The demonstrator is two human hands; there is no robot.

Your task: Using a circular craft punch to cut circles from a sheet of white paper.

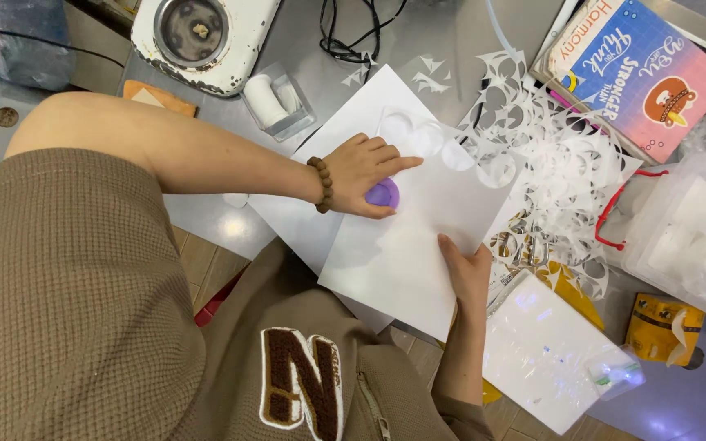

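My left hand (365,173) presses down on a small purple round punch (382,194) that sits on a white sheet of paper (402,245). A brown bead bracelet circles that wrist. Several round holes are cut along the sheet's far edge (426,137). My right hand (466,273) grips the sheet's near right edge, thumb on top. A second white sheet (345,114) lies underneath.
A pile of cut-out paper scraps (549,163) lies to the right, beside a colourful notebook (643,73). A clear plastic box (684,229) stands far right, a yellow packet (663,327) nearer. A white round device (202,37) and a small clear holder (278,102) are at the back.
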